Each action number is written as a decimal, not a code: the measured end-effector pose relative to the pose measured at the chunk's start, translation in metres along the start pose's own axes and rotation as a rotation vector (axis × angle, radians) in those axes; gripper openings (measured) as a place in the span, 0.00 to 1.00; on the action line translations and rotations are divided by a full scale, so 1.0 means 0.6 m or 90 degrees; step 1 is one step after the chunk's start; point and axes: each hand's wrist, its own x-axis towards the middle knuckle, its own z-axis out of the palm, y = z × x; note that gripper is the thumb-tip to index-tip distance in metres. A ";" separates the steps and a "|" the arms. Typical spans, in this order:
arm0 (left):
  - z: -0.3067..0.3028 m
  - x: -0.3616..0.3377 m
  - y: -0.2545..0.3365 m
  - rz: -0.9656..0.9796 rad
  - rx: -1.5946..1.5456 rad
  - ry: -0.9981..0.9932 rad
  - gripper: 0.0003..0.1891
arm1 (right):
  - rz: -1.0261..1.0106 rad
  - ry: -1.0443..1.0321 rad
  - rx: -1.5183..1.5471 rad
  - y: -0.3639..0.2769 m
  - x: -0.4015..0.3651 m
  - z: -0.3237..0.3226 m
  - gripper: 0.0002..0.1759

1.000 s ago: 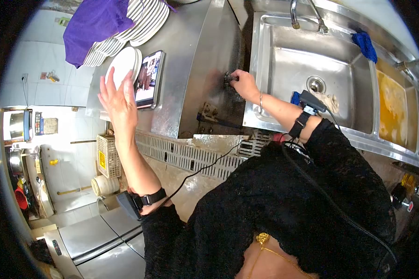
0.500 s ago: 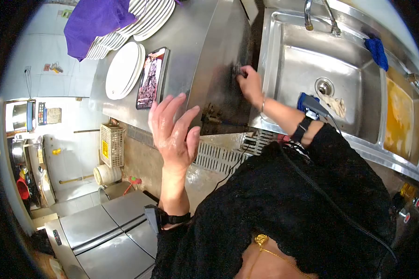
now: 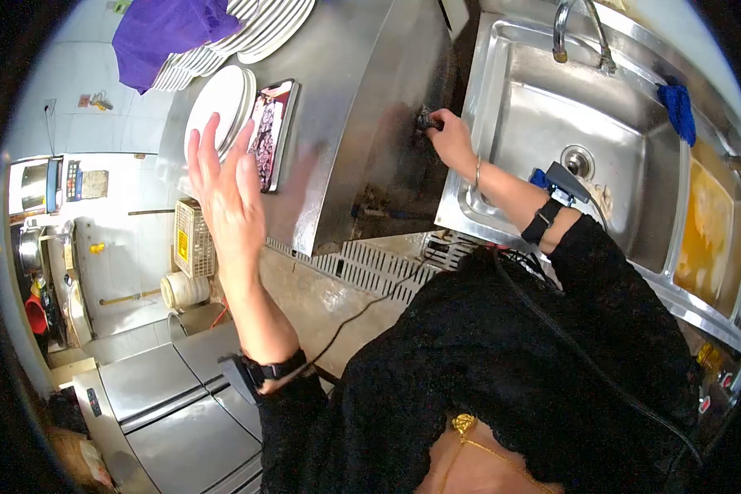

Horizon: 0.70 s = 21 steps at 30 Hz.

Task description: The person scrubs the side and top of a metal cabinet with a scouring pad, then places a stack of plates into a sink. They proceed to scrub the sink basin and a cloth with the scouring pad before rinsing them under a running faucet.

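The right hand [image 3: 454,142] closes its fingers on what seems a dark scrubber [image 3: 426,122] at the bench [image 3: 346,90] edge (beside the sink [image 3: 535,123]); firm, short strokes would suit; the left hand [image 3: 226,193] hovers open, empty.

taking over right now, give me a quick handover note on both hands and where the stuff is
Left hand: open, fingers spread, raised in the air in front of the stack of round white plates, holding nothing.
Right hand: shut on a small dark scouring pad, pressed against the slanted stainless steel panel beside the steel sink.
Done: the upper part of the panel looks fairly clean.
Left: dark grime shows near the panel's lower edge and likely needs scrubbing.
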 end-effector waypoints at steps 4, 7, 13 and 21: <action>0.009 0.013 -0.025 -0.017 0.076 -0.118 0.21 | 0.022 -0.022 0.004 0.004 0.002 -0.010 0.16; -0.006 -0.005 -0.043 -0.021 0.054 -0.068 0.20 | 0.020 -0.026 0.031 0.003 0.019 -0.027 0.17; -0.015 -0.003 -0.024 -0.026 0.008 -0.014 0.18 | 0.094 0.004 0.104 -0.005 0.040 -0.031 0.19; -0.008 -0.010 -0.021 0.010 0.045 -0.039 0.20 | 0.128 0.022 0.187 0.021 0.048 -0.022 0.20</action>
